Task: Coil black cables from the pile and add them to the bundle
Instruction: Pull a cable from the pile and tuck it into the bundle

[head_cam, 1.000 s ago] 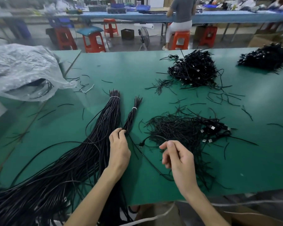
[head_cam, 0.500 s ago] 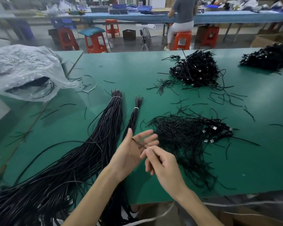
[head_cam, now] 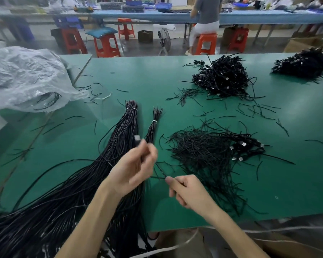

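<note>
- While it runs between both hands above the green table (head_cam: 119, 75), one black cable (head_cam: 160, 170) pokes its plug end (head_cam: 137, 140) up from the left hand (head_cam: 132, 170), whose curled fingers grip it.
- Right hand (head_cam: 189, 190) pinches the same cable lower down.
- Loose cable pile (head_cam: 209, 151) lies just right of the hands.
- Large tied bundle (head_cam: 123, 138) passes beneath the left forearm, with a thinner tied bundle (head_cam: 153, 127) just beside it.
- Crumpled plastic bag (head_cam: 24, 77) sits far left.

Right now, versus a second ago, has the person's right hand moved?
Yes. The right hand, pinching a thin black cable, has drawn left, away from the loose pile of black cables.
</note>
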Tool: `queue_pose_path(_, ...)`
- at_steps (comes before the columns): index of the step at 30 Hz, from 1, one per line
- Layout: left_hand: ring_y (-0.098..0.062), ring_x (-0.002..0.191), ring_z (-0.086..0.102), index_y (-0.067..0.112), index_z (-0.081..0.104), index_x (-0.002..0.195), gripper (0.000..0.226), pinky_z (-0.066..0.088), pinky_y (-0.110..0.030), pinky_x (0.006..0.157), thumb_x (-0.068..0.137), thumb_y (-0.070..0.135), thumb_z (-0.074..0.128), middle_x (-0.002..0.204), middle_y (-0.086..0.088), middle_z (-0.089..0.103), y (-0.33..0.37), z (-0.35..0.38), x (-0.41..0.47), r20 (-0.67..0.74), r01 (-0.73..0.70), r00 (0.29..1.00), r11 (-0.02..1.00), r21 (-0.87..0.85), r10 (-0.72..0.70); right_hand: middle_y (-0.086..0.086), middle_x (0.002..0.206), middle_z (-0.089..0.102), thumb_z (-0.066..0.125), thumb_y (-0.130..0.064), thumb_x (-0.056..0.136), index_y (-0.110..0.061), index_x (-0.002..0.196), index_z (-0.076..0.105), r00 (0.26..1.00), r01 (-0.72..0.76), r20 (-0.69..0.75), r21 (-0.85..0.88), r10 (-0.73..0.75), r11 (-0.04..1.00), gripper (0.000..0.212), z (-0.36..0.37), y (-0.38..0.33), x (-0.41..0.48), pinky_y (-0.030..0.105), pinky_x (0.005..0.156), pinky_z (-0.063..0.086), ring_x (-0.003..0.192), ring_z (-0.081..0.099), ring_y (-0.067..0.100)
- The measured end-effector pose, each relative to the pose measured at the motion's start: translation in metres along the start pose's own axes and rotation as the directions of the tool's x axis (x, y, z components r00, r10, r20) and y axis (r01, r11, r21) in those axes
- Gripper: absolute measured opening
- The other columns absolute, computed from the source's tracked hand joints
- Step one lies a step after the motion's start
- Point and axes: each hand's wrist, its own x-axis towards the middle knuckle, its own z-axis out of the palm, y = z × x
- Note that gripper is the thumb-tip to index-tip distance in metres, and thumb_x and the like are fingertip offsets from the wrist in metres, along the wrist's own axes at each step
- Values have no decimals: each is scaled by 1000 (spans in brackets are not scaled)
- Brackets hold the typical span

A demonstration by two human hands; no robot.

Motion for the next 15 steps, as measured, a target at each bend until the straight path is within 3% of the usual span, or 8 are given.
queue_pose_path(2, -6, 43, 58, -1, 65, 106, 51, 32, -17, 37, 112, 39, 34, 78, -5, 73, 7, 3, -8, 220, 134, 947, 907, 399, -236, 2, 46, 39, 64, -55, 94, -15, 62, 56, 993, -115, 11, 72, 115, 991, 52, -14, -6, 5, 22, 40, 21, 37, 29, 14)
queue_pose_path(3, -10, 49, 64, -1, 66, 110, 53, 32, -20, 40, 113, 38, 32, 87, -9, 76, 7, 4, -9, 232, 172, 904, 801, 573, -360, 1, 47, 36, 63, -55, 95, -16, 62, 53, 988, -152, -5, 126, 153, 980, 52, -22, -10, 8, 21, 39, 18, 36, 26, 13)
queue_pose_path(5, -19, 68, 73, -1, 66, 118, 53, 44, -25, 48, 114, 36, 30, 107, -11, 77, 2, 6, -7, 92, 242, 863, 567, 787, -497, 0, 49, 34, 58, -55, 97, -17, 62, 50, 986, -152, -36, 173, 161, 973, 52, -32, -20, 11, 21, 38, 18, 37, 23, 11)
queue_pose_path(8, -19, 99, 74, 5, 64, 131, 48, 60, -39, 84, 111, 36, 34, 118, 3, 75, -16, 7, -2, -177, 322, 887, 296, 899, -427, -1, 50, 34, 53, -54, 101, -20, 58, 47, 998, -36, -38, 141, 41, 989, 55, -28, -34, 10, 22, 40, 20, 40, 24, 12)
queue_pose_path(10, -20, 117, 68, 16, 62, 135, 45, 51, -42, 106, 108, 39, 34, 131, 3, 69, -24, 5, 0, -224, 325, 925, 336, 884, -307, -1, 48, 35, 52, -52, 102, -19, 57, 49, 998, 40, -44, 136, -34, 990, 56, -20, -40, 8, 21, 40, 23, 39, 27, 12)
queue_pose_path(13, -12, 137, 54, 19, 54, 145, 48, 39, -31, 118, 110, 38, 28, 148, 4, 58, -28, 3, 2, -226, 248, 967, 634, 733, -117, 1, 47, 41, 50, -49, 104, -16, 61, 55, 992, 121, -58, 161, -113, 980, 54, -8, -38, 3, 19, 42, 28, 40, 33, 12)
queue_pose_path(15, -12, 142, 49, 15, 48, 151, 54, 36, -26, 118, 111, 42, 23, 152, 4, 54, -34, 0, 3, -267, 162, 964, 773, 613, 10, 1, 48, 47, 48, -47, 105, -15, 66, 59, 989, 146, -53, 165, -140, 975, 52, 3, -31, -1, 18, 44, 32, 42, 38, 11)
